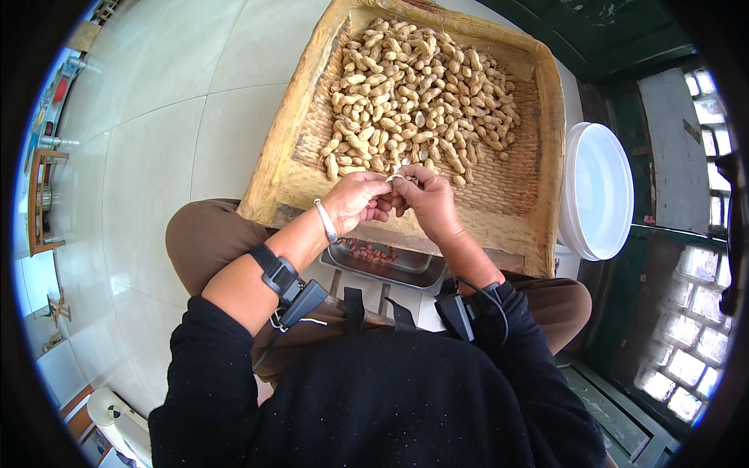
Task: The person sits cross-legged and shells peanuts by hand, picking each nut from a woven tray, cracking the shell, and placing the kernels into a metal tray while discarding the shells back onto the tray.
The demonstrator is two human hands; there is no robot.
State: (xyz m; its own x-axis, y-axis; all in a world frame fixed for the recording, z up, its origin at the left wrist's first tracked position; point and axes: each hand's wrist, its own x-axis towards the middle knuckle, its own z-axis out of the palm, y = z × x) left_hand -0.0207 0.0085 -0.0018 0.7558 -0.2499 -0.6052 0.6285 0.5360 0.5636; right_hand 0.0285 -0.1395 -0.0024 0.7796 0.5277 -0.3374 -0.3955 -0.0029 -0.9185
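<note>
My left hand (pixel 358 202) and my right hand (pixel 428 196) meet over the near part of a woven basket tray (pixel 503 187). Between their fingertips is a pale, opened peanut shell (pixel 395 177), pinched from both sides. Whether a kernel is in it or in the curled fingers cannot be told. A large heap of unshelled peanuts (pixel 409 93) lies in the tray beyond my hands, with a few pale shell pieces at its near edge. Below my wrists, partly under the tray's near edge, a rectangular metal pan (pixel 421 281) holds reddish peanut kernels (pixel 374 253).
A white plastic bucket (pixel 600 190) stands right of the tray, near a green door (pixel 620 275). Pale floor tiles (pixel 152 146) extend to the left, with a wooden chair or stool frame (pixel 38 202) at the far left. My knees flank the tray's near side.
</note>
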